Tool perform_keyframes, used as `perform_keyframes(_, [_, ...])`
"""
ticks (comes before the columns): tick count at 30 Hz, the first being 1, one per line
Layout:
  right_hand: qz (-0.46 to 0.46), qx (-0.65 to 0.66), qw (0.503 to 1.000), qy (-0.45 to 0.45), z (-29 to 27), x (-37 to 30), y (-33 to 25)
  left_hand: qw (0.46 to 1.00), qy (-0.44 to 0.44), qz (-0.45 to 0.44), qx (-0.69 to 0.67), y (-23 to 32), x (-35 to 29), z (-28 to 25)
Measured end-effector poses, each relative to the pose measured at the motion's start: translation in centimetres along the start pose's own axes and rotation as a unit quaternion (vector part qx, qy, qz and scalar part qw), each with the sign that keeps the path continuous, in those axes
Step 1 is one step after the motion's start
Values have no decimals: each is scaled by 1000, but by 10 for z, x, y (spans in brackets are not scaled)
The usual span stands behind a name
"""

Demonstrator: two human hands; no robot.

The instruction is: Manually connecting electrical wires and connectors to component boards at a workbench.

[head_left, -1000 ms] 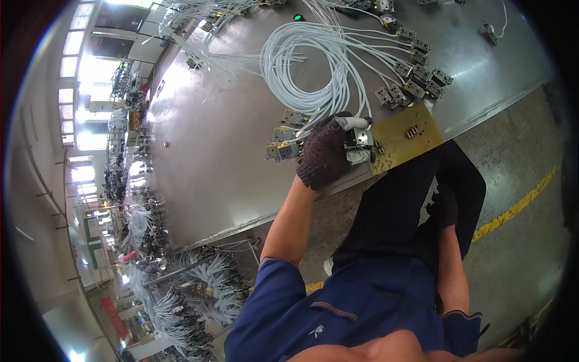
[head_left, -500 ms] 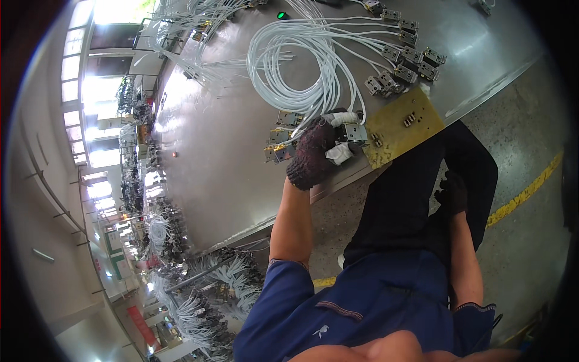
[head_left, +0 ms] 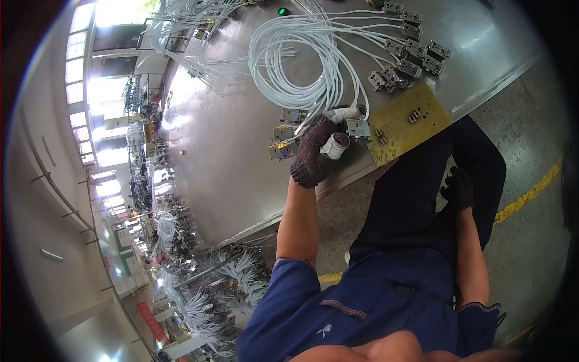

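Observation:
My left hand (head_left: 315, 145), in a dark knit glove with white tape round its fingers, is closed at the table's near edge. Its taped finger reaches along the far side of a small metal box (head_left: 357, 128) with a white cable, and its thumb is bent on the near side. The glove hides part of the grip. Right beside the box lies a yellowish plate (head_left: 410, 123) with holes and small metal pins (head_left: 414, 116). My right hand (head_left: 458, 190), also dark-gloved, rests on my thigh with fingers loosely apart and nothing visible in them.
A coil of white cables (head_left: 295, 66) lies on the metal table (head_left: 223, 163), leading to several metal boxes (head_left: 413, 57) at the far right. More metal boxes (head_left: 283, 142) sit left of my left hand. Bundles of cabled parts (head_left: 205, 308) hang beyond the table's left end.
The thumb of my left hand has drawn back from the metal box and bent. The whole view has shifted slightly. My right hand stays on my thigh.

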State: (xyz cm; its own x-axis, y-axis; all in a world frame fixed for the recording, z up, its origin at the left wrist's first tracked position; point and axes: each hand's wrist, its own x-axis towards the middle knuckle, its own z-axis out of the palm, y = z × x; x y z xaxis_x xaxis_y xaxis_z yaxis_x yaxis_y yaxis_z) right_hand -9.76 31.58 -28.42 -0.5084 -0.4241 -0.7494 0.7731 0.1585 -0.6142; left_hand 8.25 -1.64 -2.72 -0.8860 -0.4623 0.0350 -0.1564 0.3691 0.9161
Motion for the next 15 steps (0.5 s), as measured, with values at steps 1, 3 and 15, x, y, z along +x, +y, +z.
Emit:
perform_keyframes(1, [2,-4,1000,9,1,0,0,1000,-1,-10,-18,2,0,0])
perform_keyframes(3, [4,-8,1000,17,0,1,2,1000,1,-12,-27,5,2,2])
perform_keyframes(15, [20,-51,998,8,-15,13,21,976,12,31,214,30,11,15])
